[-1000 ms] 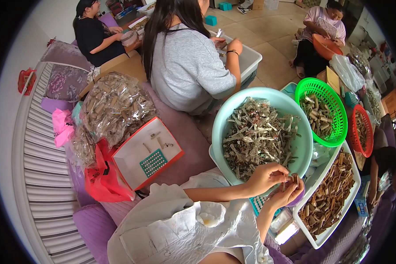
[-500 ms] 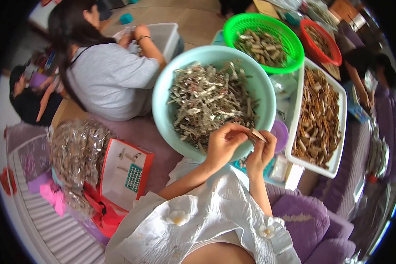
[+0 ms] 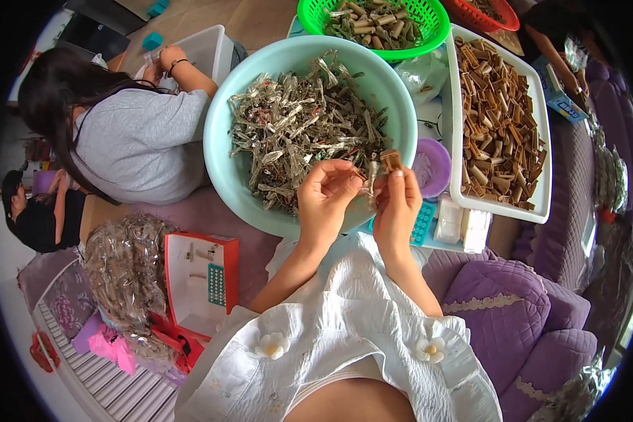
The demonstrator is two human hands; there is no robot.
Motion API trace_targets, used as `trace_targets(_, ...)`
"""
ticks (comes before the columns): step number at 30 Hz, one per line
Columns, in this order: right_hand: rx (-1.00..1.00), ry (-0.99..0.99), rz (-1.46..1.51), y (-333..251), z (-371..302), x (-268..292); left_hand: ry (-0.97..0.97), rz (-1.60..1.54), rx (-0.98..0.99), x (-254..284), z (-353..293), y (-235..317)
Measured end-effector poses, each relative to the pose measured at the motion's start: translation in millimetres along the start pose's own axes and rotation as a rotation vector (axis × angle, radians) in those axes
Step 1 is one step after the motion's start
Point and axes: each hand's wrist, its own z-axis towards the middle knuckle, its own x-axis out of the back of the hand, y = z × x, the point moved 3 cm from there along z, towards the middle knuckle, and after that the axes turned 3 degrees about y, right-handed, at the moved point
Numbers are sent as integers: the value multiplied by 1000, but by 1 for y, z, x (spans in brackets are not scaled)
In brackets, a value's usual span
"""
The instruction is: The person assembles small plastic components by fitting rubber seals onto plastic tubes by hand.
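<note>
Over the near right rim of a pale green basin (image 3: 224, 190), my two hands are close together. My right hand (image 3: 399, 211) pinches a short brown curled piece (image 3: 391, 160), with a strip of transparent wrapper (image 3: 372, 181) hanging beside it between the hands. My left hand (image 3: 323, 200) is closed, thumb against fingertips, on something small and reddish brown that I cannot make out. Crumpled, twisted transparent wrappers (image 3: 295, 126) fill the basin. To the right, a white tray (image 3: 455, 141) holds many brown curled pieces (image 3: 499, 119) like those at my fingers.
A green basket (image 3: 439, 32) and a red basket (image 3: 503, 22) stand beyond. Near the tray sit a purple bowl (image 3: 439, 169) and a teal pill-board-like tray (image 3: 422, 224). Left are a co-worker (image 3: 141, 141), a bulging transparent bag (image 3: 123, 264) and a red-edged white box (image 3: 197, 281).
The view has shifted, so the basin appears further left and higher. My hands have drawn slightly apart; the brown piece now stands up at my right fingertips, with the wrapper strip showing between them.
</note>
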Motion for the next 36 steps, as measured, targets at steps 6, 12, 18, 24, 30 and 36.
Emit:
trace_targets(6, 63, -109, -82, -15, 6, -15, 52, 358, -269, 6, 5, 12)
trace_targets(12, -148, -416, -35, -6, 12, -19, -20, 446, -280, 7, 13, 22)
trace_targets(18, -202, -330, 346, -8, 12, -22, -92, 115, -156, 9, 19, 22)
trace_targets(24, -297, -308, 232, -10, 6, -23, -89, 205, -168, 16, 19, 23)
trace_targets(30, -309, -331, 61, -19, 6, -25, -107, 277, -148, 19, 19, 25)
trace_targets(36, -487, -383, 5, -22, 7, -26, -106, 308, -124, 19, 20, 26)
